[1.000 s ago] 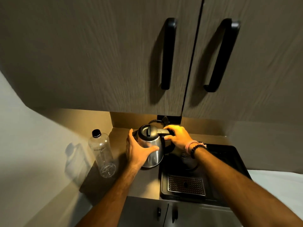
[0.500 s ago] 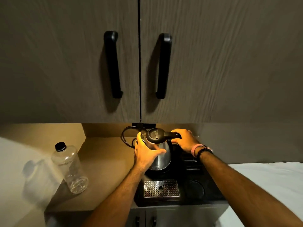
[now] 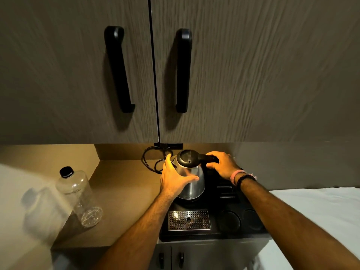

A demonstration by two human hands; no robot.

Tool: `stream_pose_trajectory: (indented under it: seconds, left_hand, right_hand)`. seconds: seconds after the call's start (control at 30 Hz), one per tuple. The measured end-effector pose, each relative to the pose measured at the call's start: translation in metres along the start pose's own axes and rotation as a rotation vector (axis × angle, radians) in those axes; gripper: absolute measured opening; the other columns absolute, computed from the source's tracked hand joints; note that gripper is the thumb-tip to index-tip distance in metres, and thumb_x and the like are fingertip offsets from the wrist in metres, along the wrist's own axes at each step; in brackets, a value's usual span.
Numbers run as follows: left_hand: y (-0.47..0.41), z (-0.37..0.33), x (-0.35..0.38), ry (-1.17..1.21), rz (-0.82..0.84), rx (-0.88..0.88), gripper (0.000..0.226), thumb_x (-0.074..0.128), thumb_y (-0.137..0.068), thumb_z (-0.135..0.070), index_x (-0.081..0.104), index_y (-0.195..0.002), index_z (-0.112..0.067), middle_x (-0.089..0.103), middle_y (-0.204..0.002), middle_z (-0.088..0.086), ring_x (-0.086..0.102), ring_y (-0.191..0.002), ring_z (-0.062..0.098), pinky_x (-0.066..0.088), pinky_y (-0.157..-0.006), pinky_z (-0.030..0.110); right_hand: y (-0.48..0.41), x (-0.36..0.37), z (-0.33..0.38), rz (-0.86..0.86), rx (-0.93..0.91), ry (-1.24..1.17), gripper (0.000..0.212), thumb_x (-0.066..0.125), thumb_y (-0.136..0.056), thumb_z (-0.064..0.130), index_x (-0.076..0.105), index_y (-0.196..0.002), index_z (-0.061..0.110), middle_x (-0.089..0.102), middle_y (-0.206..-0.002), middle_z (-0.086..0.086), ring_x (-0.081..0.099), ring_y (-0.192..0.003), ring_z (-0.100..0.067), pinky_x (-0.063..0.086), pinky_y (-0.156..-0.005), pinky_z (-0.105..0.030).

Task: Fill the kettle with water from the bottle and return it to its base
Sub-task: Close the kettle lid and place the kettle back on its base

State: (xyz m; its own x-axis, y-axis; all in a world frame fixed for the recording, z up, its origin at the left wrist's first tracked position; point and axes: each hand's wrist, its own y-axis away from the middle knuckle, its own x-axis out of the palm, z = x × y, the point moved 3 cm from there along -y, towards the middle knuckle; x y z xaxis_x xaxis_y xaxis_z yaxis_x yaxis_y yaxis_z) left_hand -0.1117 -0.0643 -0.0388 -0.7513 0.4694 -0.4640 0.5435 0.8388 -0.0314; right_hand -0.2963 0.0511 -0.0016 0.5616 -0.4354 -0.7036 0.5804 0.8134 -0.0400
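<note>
Landmark is the kettle. Nearest the camera, in front of it, the metal drip grate sits in the black tray on the counter. Well to the kettle's left, the bottle stands upright, cap on, looks empty or nearly so. Left hand is spread wide and pressed flat on the kettle's steel side, thumb across the front. Right hand is closed around the black handle. Kettle is upright, lid shut, over the dark round base on the tray; can't tell if it's fully seated or a hair above. Behind it, the cord loops to the wall socket. My read: pouring is done, bottle parked, only seating and letting go remain.
</note>
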Motion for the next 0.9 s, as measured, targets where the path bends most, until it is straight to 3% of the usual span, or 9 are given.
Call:
stream_pose_trajectory:
  seconds: [0.1,0.3,0.43,0.57,0.73,0.9]
  left_hand:
    - [0.004,0.001,0.000,0.011,0.006,0.001,0.143,0.094,-0.041,-0.055,0.011,-0.154,-0.029,0.032,-0.157,0.005,0.031,-0.143,0.029,0.031,-0.112,0.053]
    - [0.014,0.001,-0.008,-0.031,0.005,0.031,0.151,0.090,-0.041,-0.066,-0.003,-0.155,-0.032,0.018,-0.161,0.007,0.029,-0.144,0.029,0.035,-0.109,0.049]
    - [0.022,-0.004,-0.014,-0.108,-0.016,0.071,0.147,0.083,-0.046,-0.074,-0.006,-0.155,-0.031,0.011,-0.163,0.008,0.025,-0.146,0.029,0.034,-0.112,0.052]
    - [0.027,-0.009,-0.020,-0.169,-0.022,0.107,0.142,0.083,-0.051,-0.071,-0.005,-0.155,-0.029,0.011,-0.163,0.009,0.022,-0.147,0.029,0.032,-0.114,0.052]
    - [0.038,-0.011,-0.027,-0.255,-0.039,0.122,0.139,0.082,-0.054,-0.071,-0.001,-0.156,-0.025,0.013,-0.162,0.011,0.022,-0.146,0.030,0.033,-0.113,0.057]
    - [0.036,-0.011,-0.030,-0.350,-0.016,0.121,0.135,0.082,-0.056,-0.070,0.001,-0.155,-0.027,0.007,-0.164,0.012,0.011,-0.149,0.033,0.026,-0.115,0.059]
  right_hand:
    - [0.006,0.003,-0.002,-0.045,0.011,-0.011,0.039,0.074,-0.086,0.016,0.066,-0.124,0.016,0.070,-0.117,-0.008,0.064,-0.112,-0.027,0.047,-0.092,-0.031]
    - [0.041,0.023,-0.011,-0.266,-0.061,0.227,0.060,0.059,-0.097,0.035,0.040,-0.149,0.012,0.044,-0.153,-0.006,0.044,-0.138,-0.026,0.042,-0.108,-0.037]
    - [0.049,0.026,-0.010,-0.289,-0.095,0.383,0.061,0.052,-0.099,0.040,0.039,-0.150,0.009,0.039,-0.158,-0.010,0.026,-0.148,-0.026,0.035,-0.114,-0.040]
    - [0.051,0.019,-0.007,-0.331,-0.078,0.483,0.059,0.053,-0.096,0.048,0.048,-0.146,0.016,0.025,-0.163,-0.013,0.009,-0.152,-0.032,0.032,-0.114,-0.054]
    - [0.059,0.019,-0.008,-0.323,-0.027,0.589,0.063,0.043,-0.093,0.063,0.043,-0.148,0.031,-0.002,-0.167,-0.016,-0.021,-0.151,-0.038,0.000,-0.116,-0.068]
    - [0.053,0.021,0.000,-0.274,0.016,0.615,0.068,0.035,-0.091,0.069,0.041,-0.149,0.033,-0.012,-0.166,-0.018,-0.031,-0.147,-0.039,-0.008,-0.116,-0.070]
